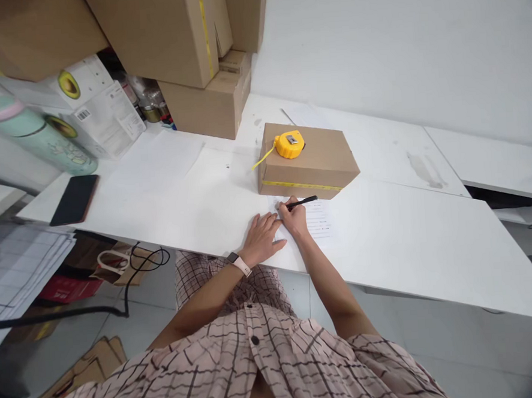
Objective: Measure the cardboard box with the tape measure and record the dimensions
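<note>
My right hand (295, 219) grips a black pen (306, 201), its tip end down at a printed sheet of paper (317, 223) on the white table. Flat on the table and the sheet's left edge lies my left hand (262, 238), fingers stretched out, a watch on its wrist. Just beyond both hands sits a closed cardboard box (317, 154) with a yellow measuring-tape strip along its near side. On top of the box rests a yellow tape measure (290, 144), a short length of its tape sticking out to the left. Part of the sheet is hidden under my hands.
Stacked cardboard boxes (206, 103) stand at the back left, beside white cartons (103, 119) with avocado pictures. A mint-green bottle (50, 143) and a dark phone (74, 200) are at the table's left end. Blank paper (155, 160) lies between. A black cable (126, 291) hangs below the left edge.
</note>
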### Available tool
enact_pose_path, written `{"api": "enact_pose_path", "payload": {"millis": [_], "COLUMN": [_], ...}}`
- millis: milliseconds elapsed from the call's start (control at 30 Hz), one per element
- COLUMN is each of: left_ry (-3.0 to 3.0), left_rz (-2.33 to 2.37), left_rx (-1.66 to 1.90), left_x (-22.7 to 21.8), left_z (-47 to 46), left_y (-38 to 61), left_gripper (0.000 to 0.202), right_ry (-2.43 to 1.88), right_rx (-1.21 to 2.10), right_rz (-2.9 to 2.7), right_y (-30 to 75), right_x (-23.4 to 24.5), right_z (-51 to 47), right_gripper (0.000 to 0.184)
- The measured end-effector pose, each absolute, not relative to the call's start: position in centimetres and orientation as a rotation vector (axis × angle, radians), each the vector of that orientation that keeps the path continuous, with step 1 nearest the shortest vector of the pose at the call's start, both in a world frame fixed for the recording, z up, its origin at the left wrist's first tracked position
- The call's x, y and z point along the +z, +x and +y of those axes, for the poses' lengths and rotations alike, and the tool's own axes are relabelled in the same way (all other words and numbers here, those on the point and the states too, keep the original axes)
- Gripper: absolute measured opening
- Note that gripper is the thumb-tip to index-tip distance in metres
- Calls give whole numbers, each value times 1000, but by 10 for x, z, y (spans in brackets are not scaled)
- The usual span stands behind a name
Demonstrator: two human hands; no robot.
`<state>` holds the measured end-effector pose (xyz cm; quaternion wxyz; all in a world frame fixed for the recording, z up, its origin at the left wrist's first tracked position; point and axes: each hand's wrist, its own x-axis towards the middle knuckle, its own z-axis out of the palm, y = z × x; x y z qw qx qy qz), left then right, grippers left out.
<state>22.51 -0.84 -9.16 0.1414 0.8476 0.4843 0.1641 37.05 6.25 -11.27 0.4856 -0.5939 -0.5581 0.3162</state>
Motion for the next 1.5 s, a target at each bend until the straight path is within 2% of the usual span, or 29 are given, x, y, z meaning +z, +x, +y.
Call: {"api": "enact_pose_path", "payload": {"millis": [1500], "left_ry": [2434], "left_rz": [1406], "left_rx": [463], "left_x": [-91], "left_z": [-9], "left_y": [225], "left_gripper": [49], "right_ry": [-1490], "right_rx": [735], "right_rz": [-1309], "right_y": [371], "right_x": [-111], "right_z": [62], "right_gripper": [19]}}
